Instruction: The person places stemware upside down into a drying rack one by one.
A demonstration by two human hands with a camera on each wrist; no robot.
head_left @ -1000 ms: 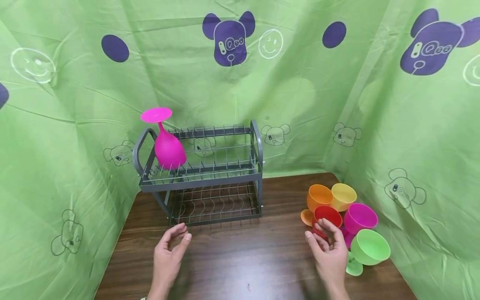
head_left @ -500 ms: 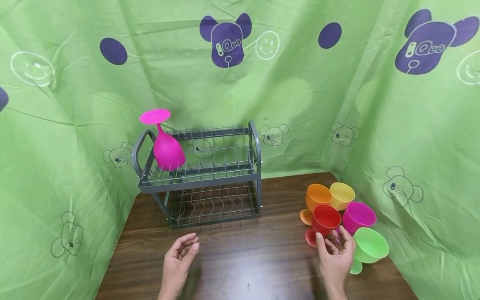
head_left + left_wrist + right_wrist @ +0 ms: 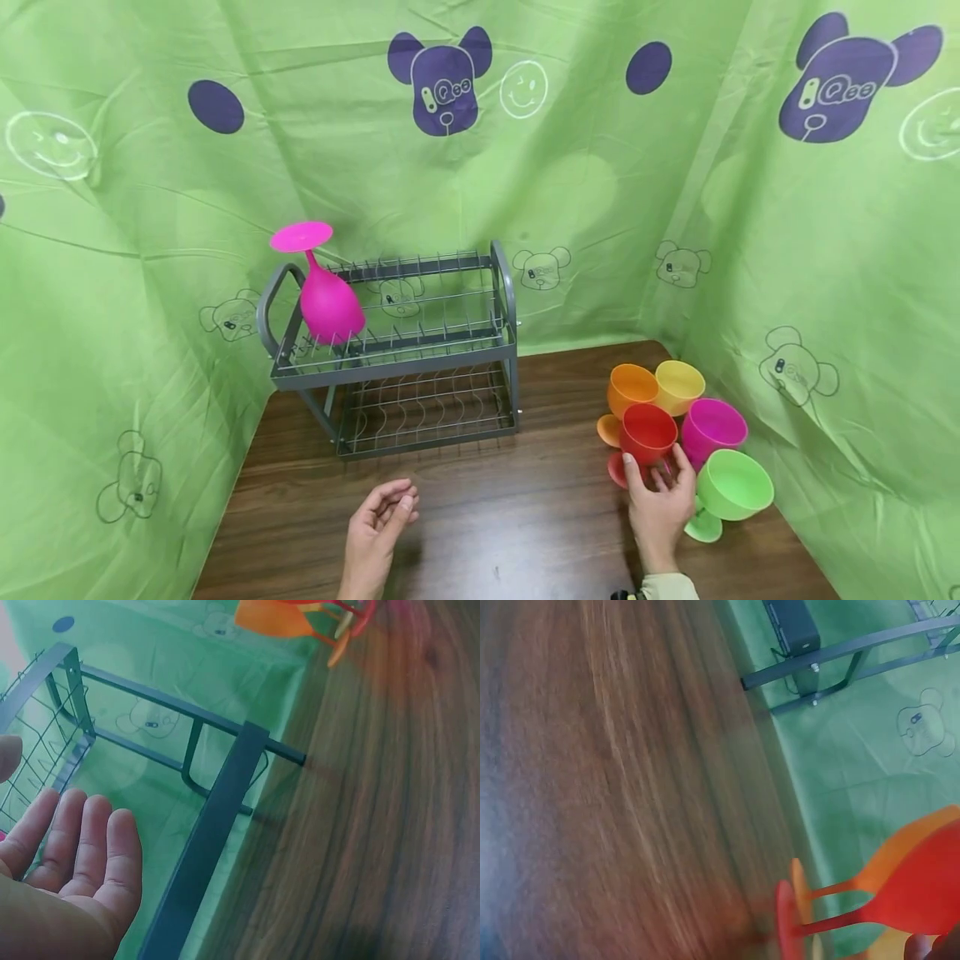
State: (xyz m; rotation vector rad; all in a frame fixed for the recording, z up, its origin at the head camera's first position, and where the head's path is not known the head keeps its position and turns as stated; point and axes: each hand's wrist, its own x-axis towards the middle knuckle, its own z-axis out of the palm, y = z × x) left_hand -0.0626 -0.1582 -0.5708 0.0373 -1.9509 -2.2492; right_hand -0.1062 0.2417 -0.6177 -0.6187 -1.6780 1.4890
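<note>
At the right, my right hand (image 3: 662, 508) is at the near side of a red plastic goblet (image 3: 648, 433), thumb and fingertips spread at either side of its bowl. Whether they press on it cannot be told. In the right wrist view, fingertips (image 3: 922, 946) overlap the red bowl's lower edge. My left hand (image 3: 378, 529) hovers over the table before the rack, fingers loosely bent, holding nothing. A pink goblet (image 3: 332, 308) leans upside down at the left end of the grey two-tier dish rack (image 3: 405, 362), its foot uppermost.
Around the red goblet stand an orange goblet (image 3: 632, 390), a yellow goblet (image 3: 680, 386), a magenta goblet (image 3: 714, 427) and a light green goblet (image 3: 735, 485). Green patterned cloth (image 3: 585, 200) walls in the brown wooden table (image 3: 495, 508) at the back and sides.
My right hand drew back a little, then went forward to the red goblet. The left hand moved right and slightly nearer the body. The goblets stay in place; the view shifted slightly.
</note>
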